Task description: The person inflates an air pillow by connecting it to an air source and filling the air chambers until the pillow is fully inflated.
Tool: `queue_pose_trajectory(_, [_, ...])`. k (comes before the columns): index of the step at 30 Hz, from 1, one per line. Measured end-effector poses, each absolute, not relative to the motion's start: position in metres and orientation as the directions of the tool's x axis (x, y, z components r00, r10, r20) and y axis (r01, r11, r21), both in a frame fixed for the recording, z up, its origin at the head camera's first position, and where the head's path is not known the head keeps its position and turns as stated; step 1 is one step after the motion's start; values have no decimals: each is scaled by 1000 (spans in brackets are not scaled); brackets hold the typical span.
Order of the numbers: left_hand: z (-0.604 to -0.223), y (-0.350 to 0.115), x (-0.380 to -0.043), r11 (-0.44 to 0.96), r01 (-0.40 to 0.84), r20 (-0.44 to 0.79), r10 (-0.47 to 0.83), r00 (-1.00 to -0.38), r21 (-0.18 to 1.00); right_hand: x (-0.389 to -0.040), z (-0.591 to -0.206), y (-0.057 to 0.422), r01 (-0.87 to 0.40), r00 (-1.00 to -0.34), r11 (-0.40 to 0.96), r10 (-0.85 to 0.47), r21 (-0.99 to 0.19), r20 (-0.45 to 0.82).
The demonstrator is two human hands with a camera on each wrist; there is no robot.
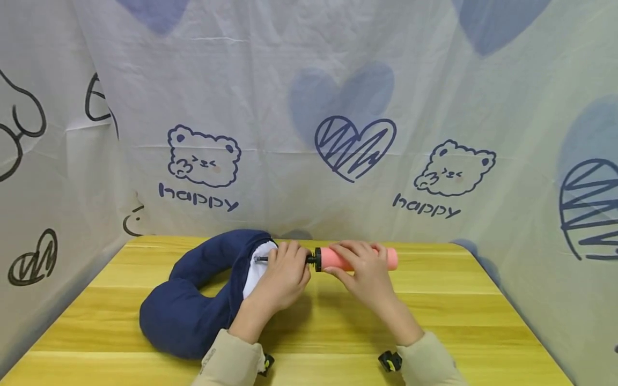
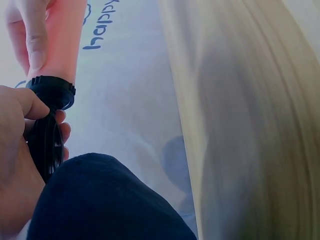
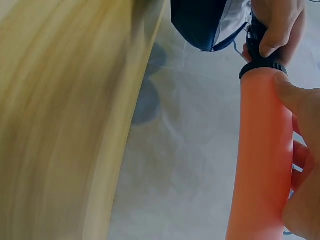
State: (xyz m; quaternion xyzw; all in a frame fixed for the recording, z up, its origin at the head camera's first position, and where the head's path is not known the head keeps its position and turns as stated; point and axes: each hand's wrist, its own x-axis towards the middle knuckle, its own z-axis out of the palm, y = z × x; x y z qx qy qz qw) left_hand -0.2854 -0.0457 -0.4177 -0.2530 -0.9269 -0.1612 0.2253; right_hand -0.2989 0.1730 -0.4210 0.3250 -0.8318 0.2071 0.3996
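Observation:
A navy U-shaped neck pillow point(image 1: 181, 319) lies on the left of the table, its cover parted at one end to show a white inner part point(image 1: 252, 276). Beside that end, my left hand point(image 1: 286, 274) grips the black handle point(image 2: 46, 145) of a pink hand pump point(image 1: 392, 259). A thin dark tip point(image 1: 260, 259) pokes out past the left fingers, against the white inner part; whether it is joined to it I cannot tell. Thumb and fingers of my right hand point(image 1: 368, 273) hold the pink barrel point(image 3: 262, 150) close to its black collar point(image 3: 263, 65). The pump lies level above the table.
A yellow wood-grain table point(image 1: 434, 321) spreads under both hands. Behind it hangs a pale cloth point(image 1: 270, 182) printed with hearts, bears and lettering, which also covers the sides. Dark straps with small devices point(image 1: 390, 361) sit at both wrists.

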Motion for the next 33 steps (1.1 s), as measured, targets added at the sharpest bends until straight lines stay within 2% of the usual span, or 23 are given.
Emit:
queue_pose_trajectory(4, [-416, -44, -284, 822, 539, 494, 396, -774, 186, -298, -420, 173, -711, -467, 698, -381, -83, 798])
queue_pose_trajectory(19, [-414, -50, -287, 817, 532, 503, 371, -780, 223, -300, -416, 180, -684, -530, 718, -366, -130, 765])
queue_pose_trajectory(26, [-412, -57, -288, 826, 510, 490, 349, -799, 242, -303, -412, 192, -686, -533, 715, -368, -134, 762])
queue_pose_trajectory(33, [-411, -72, -289, 818, 505, 499, 328, -802, 274, -308, -408, 215, -674, -584, 715, -362, -185, 727])
